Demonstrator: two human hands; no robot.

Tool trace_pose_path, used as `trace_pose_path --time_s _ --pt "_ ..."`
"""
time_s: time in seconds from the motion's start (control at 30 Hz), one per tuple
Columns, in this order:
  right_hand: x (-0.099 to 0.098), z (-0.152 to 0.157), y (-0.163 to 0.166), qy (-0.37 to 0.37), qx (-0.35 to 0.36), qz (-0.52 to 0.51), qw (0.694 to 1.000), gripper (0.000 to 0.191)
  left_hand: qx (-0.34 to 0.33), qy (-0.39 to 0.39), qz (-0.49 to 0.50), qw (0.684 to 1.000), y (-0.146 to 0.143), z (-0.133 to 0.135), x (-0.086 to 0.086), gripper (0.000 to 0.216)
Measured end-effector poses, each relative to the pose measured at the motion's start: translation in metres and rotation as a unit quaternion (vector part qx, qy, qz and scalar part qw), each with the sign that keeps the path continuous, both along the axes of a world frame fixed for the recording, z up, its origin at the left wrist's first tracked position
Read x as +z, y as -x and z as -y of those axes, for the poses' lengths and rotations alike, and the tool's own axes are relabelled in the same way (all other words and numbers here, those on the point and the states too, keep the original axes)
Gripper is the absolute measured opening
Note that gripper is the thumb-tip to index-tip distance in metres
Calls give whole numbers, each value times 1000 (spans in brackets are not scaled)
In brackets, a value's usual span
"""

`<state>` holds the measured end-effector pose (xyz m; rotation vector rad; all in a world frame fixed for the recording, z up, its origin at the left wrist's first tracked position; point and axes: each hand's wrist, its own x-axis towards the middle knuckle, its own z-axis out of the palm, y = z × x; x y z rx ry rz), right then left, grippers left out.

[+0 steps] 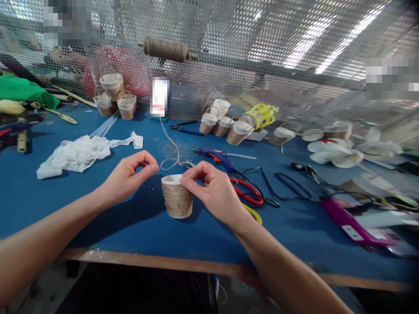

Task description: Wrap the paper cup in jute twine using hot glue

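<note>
A small cup wrapped in brown twine (176, 197) hangs just above the blue table (137, 222) near its front edge. My right hand (214, 189) pinches the cup's rim from the right. My left hand (129, 174) is a little to the left of the cup, thumb and fingertips pressed together on something too small to make out. A loose twine strand (172, 150) loops behind the cup and runs up to a twine spool (166, 49) on the mesh wall.
A blue glue gun (218, 156), red-handled scissors (247, 192), black cables (284, 185) and a magenta tool (353, 220) lie to the right. Finished twine cups (225, 124) stand at the back. White fabric (75, 153) lies left. A person sits behind the mesh.
</note>
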<state>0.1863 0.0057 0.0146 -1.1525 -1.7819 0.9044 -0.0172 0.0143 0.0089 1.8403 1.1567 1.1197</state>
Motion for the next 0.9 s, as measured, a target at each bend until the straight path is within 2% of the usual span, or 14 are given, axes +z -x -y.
trace_pose_path --time_s 0.03,0.2,0.37,0.5,0.63,0.9 --pt "0 0 0 -1 1 0 1000 21 -20 -11 5 1000 -2 2 2 9" --pt "1 1 4 -15 11 1 1000 20 -74 1 -37 997 -13 11 4 24" --pt "1 2 4 -10 22 -4 1000 17 -119 47 -73 989 -20 13 0 14" --pt "1 1 2 45 59 -59 995 19 -129 78 -46 988 -17 13 -2 14" --pt "3 0 1 85 56 -118 988 20 -132 91 -37 986 -14 10 -3 15" --pt "-1 -4 2 63 47 -82 994 19 -137 95 -48 985 -12 9 -2 14"
